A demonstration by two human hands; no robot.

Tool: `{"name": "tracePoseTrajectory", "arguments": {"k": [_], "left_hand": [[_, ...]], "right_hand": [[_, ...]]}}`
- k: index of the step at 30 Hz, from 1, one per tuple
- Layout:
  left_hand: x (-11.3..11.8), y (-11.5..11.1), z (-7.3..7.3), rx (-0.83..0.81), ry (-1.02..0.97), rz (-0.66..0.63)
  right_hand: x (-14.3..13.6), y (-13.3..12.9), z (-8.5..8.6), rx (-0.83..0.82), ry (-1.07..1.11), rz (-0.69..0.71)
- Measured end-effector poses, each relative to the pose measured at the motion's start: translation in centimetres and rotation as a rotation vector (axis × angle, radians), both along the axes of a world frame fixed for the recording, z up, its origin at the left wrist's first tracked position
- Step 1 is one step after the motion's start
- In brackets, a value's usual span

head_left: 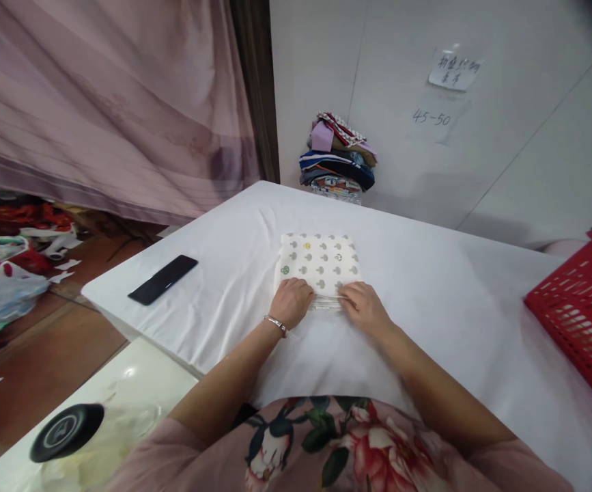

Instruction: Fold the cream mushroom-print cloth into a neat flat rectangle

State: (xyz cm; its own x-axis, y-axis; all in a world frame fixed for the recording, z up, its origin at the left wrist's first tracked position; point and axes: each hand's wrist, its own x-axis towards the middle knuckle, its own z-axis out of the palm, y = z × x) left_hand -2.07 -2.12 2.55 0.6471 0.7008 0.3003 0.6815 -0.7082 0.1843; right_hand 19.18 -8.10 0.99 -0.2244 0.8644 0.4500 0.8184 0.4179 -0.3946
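Observation:
A white cloth (321,260) printed with small grey trees and a few coloured motifs lies folded into a neat layered square on the white-covered table (429,287). At its near left corner my left hand (292,301), with a bracelet on the wrist, pinches the edge. My right hand (363,304) grips the near right corner in the same way, thumb under and fingers on top. Between the two hands the stacked layers of the near edge show. The undersides of the fingertips are hidden.
A black phone (163,279) lies on the table's left. A red plastic basket (577,301) stands at the right edge. Folded clothes (337,160) are stacked beyond the far edge. A black-lidded container (67,432) sits on a lower surface at left; bags (6,290) lie on the floor.

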Motion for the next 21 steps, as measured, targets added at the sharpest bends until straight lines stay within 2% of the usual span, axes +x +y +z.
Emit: {"name": "tracePoseTrajectory", "arguments": {"k": [7,16,21], "left_hand": [[0.0,0.0,0.2,-0.099,-0.078,0.051],[-0.1,-0.2,0.1,-0.079,-0.106,0.055],[-0.4,-0.1,-0.4,-0.058,-0.128,0.011]], "right_hand": [[-1.0,0.0,0.4,0.031,-0.05,-0.035],[-1.4,0.4,-0.1,0.119,-0.133,-0.058],[-1.1,0.4,-0.5,0.148,-0.16,-0.071]]}}
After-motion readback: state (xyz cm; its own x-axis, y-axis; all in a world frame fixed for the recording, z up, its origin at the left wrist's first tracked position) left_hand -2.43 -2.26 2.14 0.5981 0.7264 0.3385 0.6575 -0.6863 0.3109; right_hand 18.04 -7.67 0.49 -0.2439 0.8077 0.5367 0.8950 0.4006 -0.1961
